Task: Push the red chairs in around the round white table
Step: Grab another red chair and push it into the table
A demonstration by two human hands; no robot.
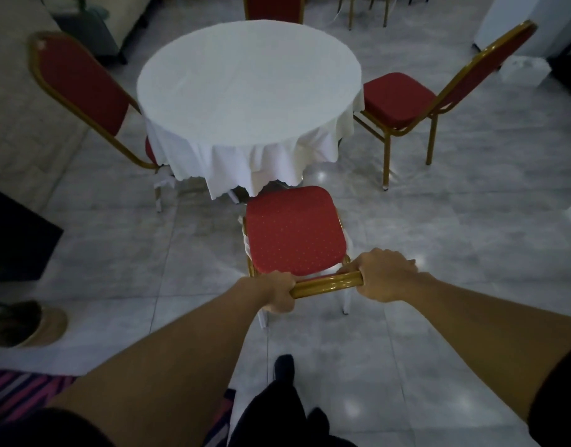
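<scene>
The round white table [250, 82] with a draped cloth stands ahead of me. The near red chair [294, 229] faces it, and the seat's front edge sits just at the cloth's hem. My left hand [279, 291] and my right hand [384, 274] both grip the gold top rail of its back. The left red chair [81, 87] is tucked in, its seat mostly under the cloth. The right red chair [398, 98] stands angled, its seat outside the table edge. A far red chair [273, 8] shows behind the table.
The floor is shiny grey tile. A dark object [16, 237] lies at the left edge and a sandalled foot [29, 322] below it. My own dark shoe [284, 366] is behind the chair. More gold chair legs [368, 11] and a white box [526, 71] sit at the far right.
</scene>
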